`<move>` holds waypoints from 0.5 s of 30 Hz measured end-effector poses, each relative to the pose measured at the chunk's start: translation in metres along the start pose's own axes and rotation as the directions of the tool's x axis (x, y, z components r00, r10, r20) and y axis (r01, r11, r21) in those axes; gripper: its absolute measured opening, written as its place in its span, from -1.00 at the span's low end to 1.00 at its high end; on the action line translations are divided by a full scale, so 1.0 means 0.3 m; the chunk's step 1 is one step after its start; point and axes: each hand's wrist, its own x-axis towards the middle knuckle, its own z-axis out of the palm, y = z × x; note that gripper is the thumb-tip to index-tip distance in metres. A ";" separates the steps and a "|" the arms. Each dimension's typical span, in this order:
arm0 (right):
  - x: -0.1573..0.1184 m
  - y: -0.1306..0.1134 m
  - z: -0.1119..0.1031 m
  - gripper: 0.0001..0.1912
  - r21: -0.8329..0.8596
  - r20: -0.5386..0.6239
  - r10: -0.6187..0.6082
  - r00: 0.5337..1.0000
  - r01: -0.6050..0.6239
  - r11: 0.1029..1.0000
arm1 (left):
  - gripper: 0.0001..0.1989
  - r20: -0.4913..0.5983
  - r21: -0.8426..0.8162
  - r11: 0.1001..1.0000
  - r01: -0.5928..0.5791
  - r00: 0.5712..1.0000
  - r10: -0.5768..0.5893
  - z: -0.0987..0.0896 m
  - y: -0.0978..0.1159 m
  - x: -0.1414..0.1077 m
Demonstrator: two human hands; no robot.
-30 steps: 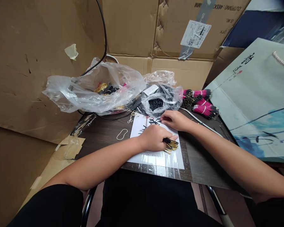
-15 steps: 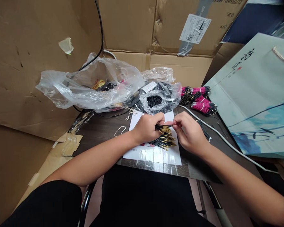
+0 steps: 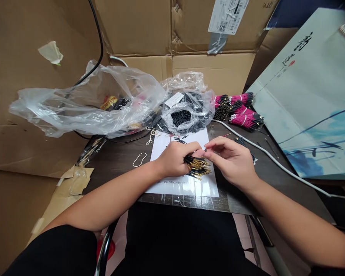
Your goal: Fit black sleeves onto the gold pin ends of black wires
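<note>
Gold-tipped black wires (image 3: 197,166) sit clamped in the left hand (image 3: 172,161); right hand (image 3: 231,163) fingers pinch together beside them, any hold unclear. Slack grip risks strands dropping onto the paper sheet (image 3: 184,188).

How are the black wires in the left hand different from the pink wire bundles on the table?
The black wires are one loose bunch with gold tips; the pink wire bundles are several tighter bunches with dark tips. The black wires are held in the left hand over a white sheet; the pink bundles lie on the dark table, untouched. Both are thin, straight wires.
</note>
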 end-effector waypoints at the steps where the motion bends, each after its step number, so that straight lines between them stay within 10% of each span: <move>1: -0.002 0.000 0.001 -0.82 0.063 -0.003 0.034 0.999 -0.034 0.997 | -0.75 -0.002 -0.008 1.000 0.001 1.000 -0.001 0.001 0.001 0.000; 15: -0.003 -0.001 0.014 -0.87 0.068 -0.037 0.094 0.995 -0.092 0.993 | -0.74 -0.044 0.069 0.997 -0.022 0.999 0.025 0.006 -0.003 0.000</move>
